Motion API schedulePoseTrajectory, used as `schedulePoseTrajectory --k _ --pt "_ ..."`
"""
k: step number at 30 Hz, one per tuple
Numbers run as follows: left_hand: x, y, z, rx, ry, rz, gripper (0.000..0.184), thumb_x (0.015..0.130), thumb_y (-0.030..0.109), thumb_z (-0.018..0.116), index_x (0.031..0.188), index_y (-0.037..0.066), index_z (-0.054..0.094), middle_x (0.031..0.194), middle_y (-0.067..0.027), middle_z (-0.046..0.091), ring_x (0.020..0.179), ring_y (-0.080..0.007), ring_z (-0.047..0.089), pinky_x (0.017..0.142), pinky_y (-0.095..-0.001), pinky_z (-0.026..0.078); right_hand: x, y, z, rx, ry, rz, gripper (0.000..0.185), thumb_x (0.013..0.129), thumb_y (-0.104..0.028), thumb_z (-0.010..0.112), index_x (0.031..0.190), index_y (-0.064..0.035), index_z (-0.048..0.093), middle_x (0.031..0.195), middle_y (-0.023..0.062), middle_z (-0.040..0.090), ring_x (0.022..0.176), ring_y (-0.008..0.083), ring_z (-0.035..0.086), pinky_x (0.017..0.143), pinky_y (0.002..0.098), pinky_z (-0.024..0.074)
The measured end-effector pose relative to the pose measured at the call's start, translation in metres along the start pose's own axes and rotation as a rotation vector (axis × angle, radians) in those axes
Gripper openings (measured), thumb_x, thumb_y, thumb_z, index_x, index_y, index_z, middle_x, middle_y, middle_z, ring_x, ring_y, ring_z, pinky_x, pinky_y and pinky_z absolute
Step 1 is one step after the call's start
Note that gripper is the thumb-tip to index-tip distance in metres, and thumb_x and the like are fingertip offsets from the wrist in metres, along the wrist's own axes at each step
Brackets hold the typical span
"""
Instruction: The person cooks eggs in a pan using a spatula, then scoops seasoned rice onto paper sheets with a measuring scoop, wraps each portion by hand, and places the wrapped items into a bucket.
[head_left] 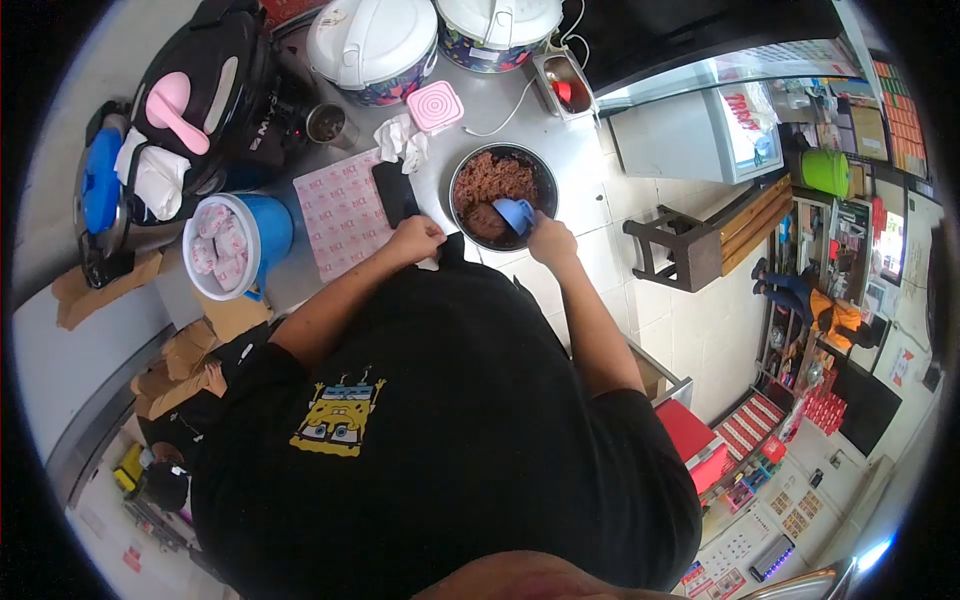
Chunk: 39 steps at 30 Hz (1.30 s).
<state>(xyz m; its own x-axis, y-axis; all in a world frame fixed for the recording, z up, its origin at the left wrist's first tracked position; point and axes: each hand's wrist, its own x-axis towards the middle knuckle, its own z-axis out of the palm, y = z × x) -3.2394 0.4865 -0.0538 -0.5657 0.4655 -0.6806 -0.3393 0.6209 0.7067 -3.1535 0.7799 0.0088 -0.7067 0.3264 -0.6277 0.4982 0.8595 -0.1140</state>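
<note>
My right hand (551, 243) is closed around a blue scoop (515, 215), whose bowl rests in brown, crumbly food (495, 178). That food sits in a round metal pot (552, 190) at the counter's edge. My left hand (416, 241) is held low in front of my body, fingers pinched together near a raised black fold of cloth (454, 247); what lies between them is hidden. Just beyond it a flat black object (393, 192) lies on printed wrapping paper (338, 215).
A blue bucket (270, 240) of wrapped bundles (216, 243) stands left. Behind are a black cooker (200, 90) with a pink ladle (176, 108), a metal cup (330, 124), crumpled tissue (402, 142), a pink square lid (435, 106) and white-lidded containers (372, 45). People are at both sides.
</note>
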Motion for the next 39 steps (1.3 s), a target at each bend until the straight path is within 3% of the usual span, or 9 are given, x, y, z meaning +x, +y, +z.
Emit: schedulePoseTrajectory --k 4,7,16,21,28,32,34,36,39 --pt "0.014 0.02 0.01 0.142 0.081 0.118 0.02 0.087 0.018 0.077 0.097 0.0 0.076 0.08 -0.0106 0.076 0.07 -0.017 0.072 0.067 -0.0357 0.057 0.003 -0.004 0.005 0.027 0.066 -0.088 0.026 0.095 -0.024 0.055 0.112 -0.007 0.065 0.094 0.0282 0.07 0.092 0.047 0.07 0.082 0.0568 0.0566" --pt "0.025 0.019 0.013 0.217 0.085 0.123 0.02 0.087 0.019 0.077 0.096 0.0 0.076 0.077 -0.0097 0.075 0.067 -0.017 0.072 0.066 -0.0361 0.057 -0.002 -0.019 -0.011 -0.053 -0.003 -0.105 0.029 0.096 -0.019 0.05 0.112 -0.0026 0.067 0.109 0.0282 0.07 0.102 0.0443 0.07 0.089 0.0532 0.0571" --pt "0.029 0.001 0.033 -0.05 0.15 0.098 0.02 0.088 0.02 0.078 0.077 0.003 0.076 0.069 -0.0086 0.073 0.063 -0.0175 0.071 0.063 -0.0343 0.055 -0.004 -0.062 0.001 -0.073 -0.112 -0.237 0.029 0.097 -0.014 0.048 0.11 0.0038 0.068 0.106 0.028 0.072 0.1 0.0439 0.071 0.088 0.0521 0.0579" --pt "0.022 0.007 0.034 -0.089 0.132 0.074 0.016 0.092 0.014 0.074 0.086 -0.001 0.075 0.074 -0.0082 0.074 0.065 -0.0149 0.07 0.063 -0.032 0.055 0.01 -0.053 0.014 -0.054 -0.096 -0.242 0.028 0.095 -0.015 0.05 0.107 0.0023 0.069 0.103 0.0303 0.071 0.098 0.0449 0.071 0.087 0.0524 0.0579" --pt "0.011 0.017 0.028 -0.199 0.066 0.023 0.015 0.096 0.01 0.068 0.095 -0.004 0.074 0.079 -0.0078 0.074 0.069 -0.0125 0.07 0.066 -0.0291 0.056 0.047 0.003 -0.005 0.247 -0.082 -0.567 0.028 0.094 -0.016 0.058 0.115 -0.0029 0.072 0.1 0.0268 0.071 0.093 0.0474 0.068 0.086 0.0509 0.0542" --pt "0.024 -0.007 0.029 -0.336 -0.011 0.02 0.015 0.097 0.008 0.067 0.096 -0.005 0.074 0.079 -0.0077 0.074 0.07 -0.0124 0.07 0.066 -0.0286 0.056 0.04 0.002 -0.033 0.344 -0.146 -0.359 0.031 0.092 -0.015 0.058 0.116 0.0006 0.071 0.096 0.03 0.071 0.102 0.0443 0.068 0.089 0.0518 0.0543" --pt "0.023 -0.013 0.029 -0.377 -0.032 0.005 0.017 0.093 0.011 0.073 0.098 -0.005 0.075 0.079 -0.0095 0.075 0.068 -0.0136 0.072 0.065 -0.0295 0.058 0.029 -0.012 -0.024 0.039 0.086 -0.28 0.037 0.095 -0.012 0.052 0.129 -0.0036 0.064 0.084 0.024 0.07 0.094 0.0398 0.071 0.084 0.0497 0.0552" --pt "0.015 -0.001 0.025 -0.277 0.014 0.016 0.017 0.093 0.012 0.073 0.097 -0.005 0.075 0.079 -0.01 0.076 0.068 -0.0138 0.072 0.065 -0.03 0.058 0.001 -0.037 0.007 -0.051 0.205 -0.176 0.054 0.094 -0.01 0.05 0.146 0.0015 0.043 0.117 0.0261 0.064 0.099 0.0453 0.069 0.085 0.052 0.0573" --pt "0.005 0.022 0.017 -0.117 0.072 0.039 0.019 0.092 0.014 0.073 0.096 -0.004 0.075 0.08 -0.0096 0.076 0.068 -0.014 0.072 0.065 -0.0308 0.057 -0.018 -0.055 0.011 -0.082 0.141 -0.07 0.055 0.094 -0.012 0.052 0.148 -0.0036 0.042 0.123 0.0241 0.062 0.102 0.0414 0.07 0.084 0.0515 0.0583"
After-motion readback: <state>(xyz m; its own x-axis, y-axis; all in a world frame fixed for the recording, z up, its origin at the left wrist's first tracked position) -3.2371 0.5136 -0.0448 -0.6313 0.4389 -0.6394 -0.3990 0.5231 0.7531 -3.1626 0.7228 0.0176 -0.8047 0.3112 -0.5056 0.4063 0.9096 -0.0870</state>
